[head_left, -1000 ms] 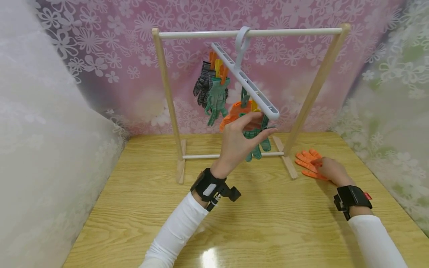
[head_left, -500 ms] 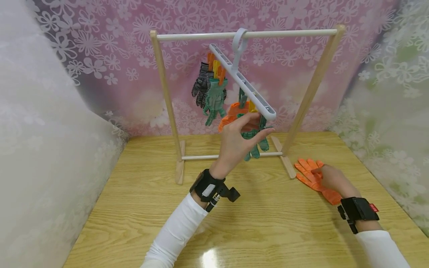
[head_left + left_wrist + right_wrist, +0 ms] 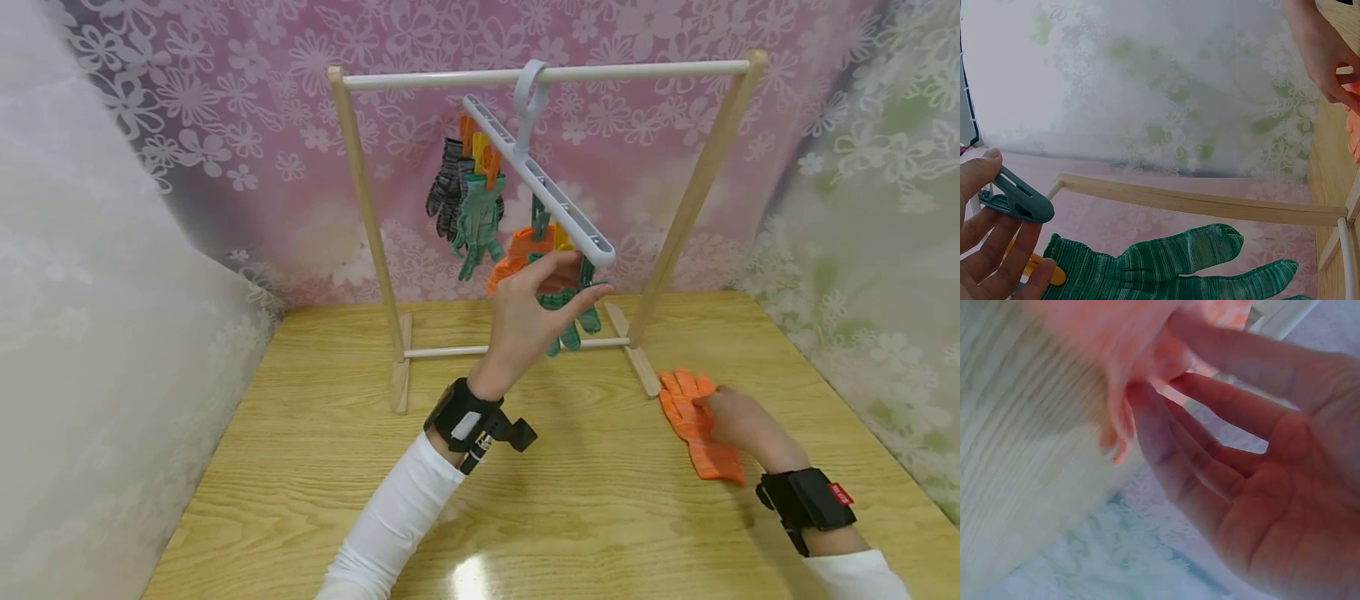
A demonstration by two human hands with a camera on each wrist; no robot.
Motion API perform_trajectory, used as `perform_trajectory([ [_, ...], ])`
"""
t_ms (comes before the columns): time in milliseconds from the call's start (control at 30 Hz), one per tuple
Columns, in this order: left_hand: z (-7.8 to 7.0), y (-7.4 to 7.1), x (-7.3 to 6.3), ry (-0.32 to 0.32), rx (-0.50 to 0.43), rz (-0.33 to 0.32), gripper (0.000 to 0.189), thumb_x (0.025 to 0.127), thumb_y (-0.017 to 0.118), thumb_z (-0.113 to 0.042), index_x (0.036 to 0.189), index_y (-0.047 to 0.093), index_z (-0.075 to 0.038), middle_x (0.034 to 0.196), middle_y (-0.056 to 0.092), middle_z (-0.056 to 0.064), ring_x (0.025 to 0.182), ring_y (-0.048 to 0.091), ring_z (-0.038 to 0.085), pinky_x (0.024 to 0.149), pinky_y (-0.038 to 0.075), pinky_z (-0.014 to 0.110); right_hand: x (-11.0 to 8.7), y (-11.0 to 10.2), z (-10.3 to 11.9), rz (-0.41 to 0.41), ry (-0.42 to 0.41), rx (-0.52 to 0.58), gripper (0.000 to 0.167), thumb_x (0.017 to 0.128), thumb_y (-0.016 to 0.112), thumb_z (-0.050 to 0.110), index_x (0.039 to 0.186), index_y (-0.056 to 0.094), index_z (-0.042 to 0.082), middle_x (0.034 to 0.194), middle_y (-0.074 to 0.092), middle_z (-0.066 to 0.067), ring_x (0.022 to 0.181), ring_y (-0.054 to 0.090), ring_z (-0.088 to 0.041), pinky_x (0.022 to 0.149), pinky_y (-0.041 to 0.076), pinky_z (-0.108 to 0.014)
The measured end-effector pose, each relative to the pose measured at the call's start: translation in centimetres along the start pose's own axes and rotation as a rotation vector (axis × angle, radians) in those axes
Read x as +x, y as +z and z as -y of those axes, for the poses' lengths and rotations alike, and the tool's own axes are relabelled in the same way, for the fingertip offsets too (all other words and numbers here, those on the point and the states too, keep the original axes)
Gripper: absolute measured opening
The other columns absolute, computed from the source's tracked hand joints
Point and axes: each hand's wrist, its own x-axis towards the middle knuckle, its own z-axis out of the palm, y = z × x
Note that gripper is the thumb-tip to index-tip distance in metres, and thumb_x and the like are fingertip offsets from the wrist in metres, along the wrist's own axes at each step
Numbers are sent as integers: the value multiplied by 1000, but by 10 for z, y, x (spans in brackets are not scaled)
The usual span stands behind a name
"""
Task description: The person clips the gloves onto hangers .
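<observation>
My left hand pinches a dark green clothespin between thumb and fingers at the near end of the grey clip hanger. In the left wrist view a green striped glove hangs just beside this hand, with a yellow clothespin at its cuff. My right hand pinches an orange glove by its side edge, over the table at the right. That glove's fingers point to the rack and its cuff towards me. In the right wrist view thumb and fingertips bunch the orange fabric.
The hanger hooks over the white top bar of a wooden rack. From its far half hang grey-black gloves and a light green glove. Another orange glove hangs behind my left hand. The rack's right foot lies close to the held glove.
My right hand has drawn the orange glove along the table towards me and turned it, so its cuff now shows. My left hand stays at the clothespin.
</observation>
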Motion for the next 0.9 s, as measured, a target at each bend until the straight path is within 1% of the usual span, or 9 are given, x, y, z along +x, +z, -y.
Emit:
perform_trajectory([
  [100,0,-1,0,-1,3,-1,40,85,83,-13,120,70,-1,103,75,13,92,72,17,83,57,18,-6,-1,11,30,42,27,47,85,81,15,118,63,-15,109,62,-31,96,59,-48,75,53,-49],
  [200,0,-1,1,-1,4,1,40,85,83,-13,121,70,-2,103,75,12,92,72,17,83,57,17,-10,1,23,15,51,19,47,86,80,29,106,65,-11,96,61,-23,81,60,-36,68,51,-45],
  [400,1,-2,1,1,7,1,40,85,83,-13,121,69,-1,103,75,13,91,72,17,82,57,18,-13,7,49,-75,48,0,41,89,78,35,77,52,5,70,45,-6,57,44,-19,54,32,-30],
  [533,1,-2,1,-1,11,-2,40,85,84,-12,121,69,-1,104,75,13,90,72,18,82,57,17,-16,9,61,-144,40,25,45,91,76,31,65,44,11,60,33,0,51,33,-14,53,21,-27],
  [600,1,-2,1,0,12,-1,40,85,84,-13,121,70,-1,104,75,13,90,72,18,82,57,18,-18,8,63,-187,37,4,42,91,77,28,64,49,10,58,32,2,49,31,-13,51,20,-27],
  [667,1,-2,1,2,10,2,40,85,84,-13,121,70,-1,104,75,13,89,72,19,82,59,22,-18,6,60,-249,-1,-17,31,89,78,23,72,61,4,61,43,-1,50,39,-14,47,26,-27],
  [733,1,-2,1,1,7,4,40,85,84,-13,121,70,-1,104,75,13,89,72,19,82,60,25,-17,4,55,-308,-83,-12,17,87,80,18,90,72,3,75,60,-7,58,55,-20,48,41,-31],
  [800,1,-2,0,-1,7,4,40,84,84,-13,121,70,-1,104,75,13,89,72,19,82,60,27,-16,3,47,-351,-216,2,27,84,82,11,110,76,7,100,70,-13,76,68,-28,59,55,-37],
  [900,1,-3,-1,-10,10,6,40,85,84,-13,121,70,-2,104,75,12,90,72,17,83,58,22,-15,5,38,-263,-393,121,39,82,81,3,119,75,14,126,68,-15,103,68,-35,76,60,-41],
])
